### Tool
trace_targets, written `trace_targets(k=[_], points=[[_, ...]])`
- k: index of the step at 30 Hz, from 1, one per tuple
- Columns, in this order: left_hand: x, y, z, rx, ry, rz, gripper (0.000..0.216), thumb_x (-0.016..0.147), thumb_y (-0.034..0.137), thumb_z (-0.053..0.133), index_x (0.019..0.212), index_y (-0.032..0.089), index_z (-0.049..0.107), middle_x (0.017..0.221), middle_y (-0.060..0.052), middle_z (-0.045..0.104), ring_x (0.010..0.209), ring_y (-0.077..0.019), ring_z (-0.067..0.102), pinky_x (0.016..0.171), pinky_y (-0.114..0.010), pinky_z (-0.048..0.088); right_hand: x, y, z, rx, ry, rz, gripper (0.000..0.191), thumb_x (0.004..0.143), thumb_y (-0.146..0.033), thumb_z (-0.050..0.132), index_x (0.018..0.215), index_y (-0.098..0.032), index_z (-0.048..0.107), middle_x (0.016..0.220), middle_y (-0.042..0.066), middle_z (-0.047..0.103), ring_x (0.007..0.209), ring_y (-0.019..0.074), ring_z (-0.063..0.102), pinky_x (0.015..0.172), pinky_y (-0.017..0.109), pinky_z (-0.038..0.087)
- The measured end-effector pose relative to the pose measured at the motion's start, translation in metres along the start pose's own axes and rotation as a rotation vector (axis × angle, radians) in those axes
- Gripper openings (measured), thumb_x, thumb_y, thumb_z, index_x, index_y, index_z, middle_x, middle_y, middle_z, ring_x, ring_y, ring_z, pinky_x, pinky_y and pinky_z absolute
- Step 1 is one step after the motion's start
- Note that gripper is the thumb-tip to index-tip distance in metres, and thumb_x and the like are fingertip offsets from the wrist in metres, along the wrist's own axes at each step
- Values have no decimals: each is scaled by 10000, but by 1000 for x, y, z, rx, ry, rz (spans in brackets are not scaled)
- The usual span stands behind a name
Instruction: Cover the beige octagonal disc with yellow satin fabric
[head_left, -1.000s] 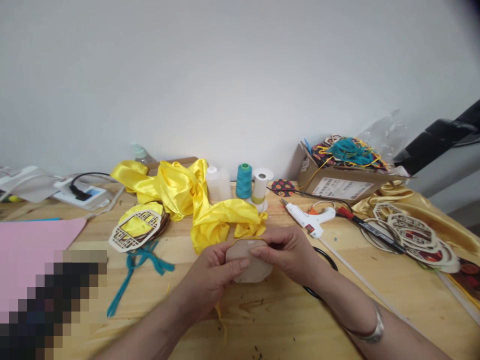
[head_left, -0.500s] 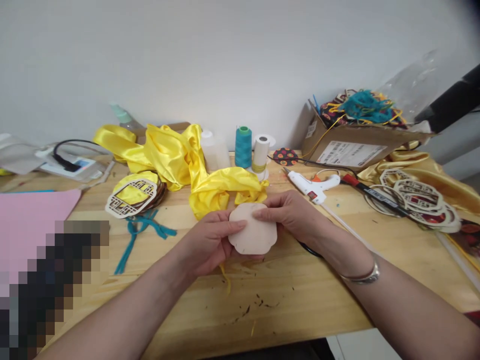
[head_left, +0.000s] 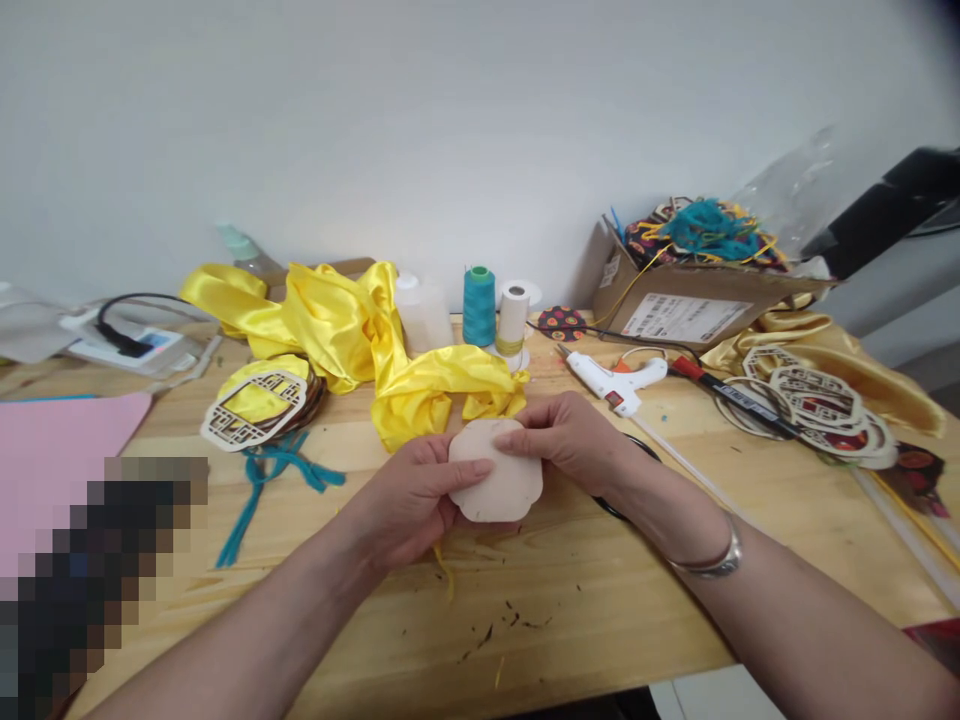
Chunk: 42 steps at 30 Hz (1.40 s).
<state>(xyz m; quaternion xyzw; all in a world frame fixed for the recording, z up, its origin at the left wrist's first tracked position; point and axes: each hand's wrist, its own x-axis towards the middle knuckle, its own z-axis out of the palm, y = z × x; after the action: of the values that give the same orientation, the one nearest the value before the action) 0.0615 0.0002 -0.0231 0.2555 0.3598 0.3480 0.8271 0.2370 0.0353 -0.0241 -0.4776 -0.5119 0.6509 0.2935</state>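
Both of my hands hold a pale scalloped wooden disc [head_left: 504, 482] just above the wooden table [head_left: 600, 600]. My left hand [head_left: 412, 495] grips its left edge with the thumb pressed on its face. My right hand [head_left: 574, 440] pinches its upper right edge, and a silver bangle [head_left: 709, 560] sits on that wrist. A thin yellow cord [head_left: 444, 572] dangles below the disc. Crumpled yellow satin [head_left: 439, 390] lies directly behind the disc.
Fretwork discs [head_left: 259, 415] and a teal ribbon [head_left: 270, 480] lie to the left, beside a pink sheet [head_left: 60, 450]. Thread spools [head_left: 478, 305], a glue gun [head_left: 611, 378], more fretwork discs [head_left: 825, 405] and a cardboard box [head_left: 690, 305] stand behind and right. Black scissors handles [head_left: 615, 510] peek out under my right wrist.
The view shifted down and then slightly back up. My hands turned the disc so that its flat face shows more fully, and kept hold of it.
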Motion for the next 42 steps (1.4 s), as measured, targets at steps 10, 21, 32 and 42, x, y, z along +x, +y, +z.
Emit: trace_targets(k=[10,21,32,42], points=[[1,1,5,13,98,21,228,675,127,712,895,68,716,789,-126,735,689,-182,669,653,-268,540,1,2,2,-59,34,-27,279,601,-364,725,553,-137,570,521,-37,485,475,68,387,452,220,269],[1,1,2,4,129,16,216,748,69,619,949,59,697,832,-148,739,705,-213,685,624,-302,562,1,-1,-5,-41,-40,19,238,659,-346,690,613,-130,604,507,-30,493,443,69,393,423,218,248],[1,2,1,51,120,-11,220,770,69,583,971,53,671,862,-155,732,725,-231,690,611,-332,581,-3,-4,-4,-35,-53,21,211,671,-325,692,656,-121,639,542,-22,525,461,65,398,441,220,262],[0,2,2,39,111,-16,183,788,66,569,929,61,685,846,-148,735,704,-207,684,597,-311,583,-4,-5,-4,-23,-42,46,208,681,-321,693,671,-116,659,544,-16,543,463,63,409,434,210,279]])
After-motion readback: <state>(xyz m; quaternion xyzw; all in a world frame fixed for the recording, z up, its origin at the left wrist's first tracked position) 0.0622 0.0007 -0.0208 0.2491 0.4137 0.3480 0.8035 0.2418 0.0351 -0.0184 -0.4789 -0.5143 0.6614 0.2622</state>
